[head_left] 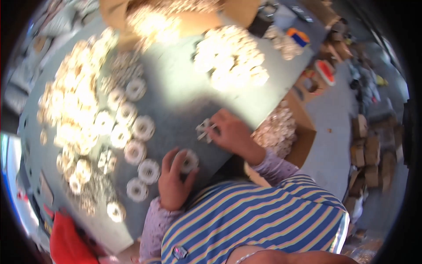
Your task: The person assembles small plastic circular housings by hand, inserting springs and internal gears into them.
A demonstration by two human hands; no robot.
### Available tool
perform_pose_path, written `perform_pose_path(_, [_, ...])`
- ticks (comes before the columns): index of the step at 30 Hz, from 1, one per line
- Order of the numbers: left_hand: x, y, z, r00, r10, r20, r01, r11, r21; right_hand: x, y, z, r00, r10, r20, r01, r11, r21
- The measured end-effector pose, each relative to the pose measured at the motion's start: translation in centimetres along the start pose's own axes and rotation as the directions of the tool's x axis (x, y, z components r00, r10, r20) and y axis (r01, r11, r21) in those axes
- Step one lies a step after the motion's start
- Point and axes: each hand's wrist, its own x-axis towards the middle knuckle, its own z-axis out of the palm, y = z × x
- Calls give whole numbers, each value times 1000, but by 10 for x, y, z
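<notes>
My left hand (172,184) is at the table's near edge, its fingers and thumb curled about the left side of a white ring-shaped part (189,161) with a round hole. To its right and a little farther off, my right hand (231,133) pinches a small white cross-shaped plastic piece (204,130) by its right side. The ring and the cross piece are apart. Left of my left hand, several similar white rings (143,127) lie flat in loose rows. Blur hides their finer detail.
A large heap of white parts (74,97) covers the table's left side, with another heap (231,55) at the back. An open cardboard box (239,13) of parts stands at the far edge. Another box (304,134) of pieces is beyond the table's right edge.
</notes>
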Motion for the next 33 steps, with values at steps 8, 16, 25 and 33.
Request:
perform_pose_path(8, [3, 0, 1, 999, -38, 23, 40, 994, -98, -3, 18, -20, 972, -234, 21, 219, 935, 280])
perform_pose_path(16, [-8, 0, -3, 993, -65, 96, 72, 995, -74, 2, 18, -38, 926, -227, 303, 83, 903, 421])
perform_pose_path(25, [-12, -3, -8, 974, -198, 106, 220, 936, -274, 13, 18, -44, 915, -299, 272, 150, 876, 458])
perform_pose_path(33, [-4, -5, -3, 993, -104, 62, 117, 953, -278, 11, 9, -33, 941, -219, 258, 86, 892, 444])
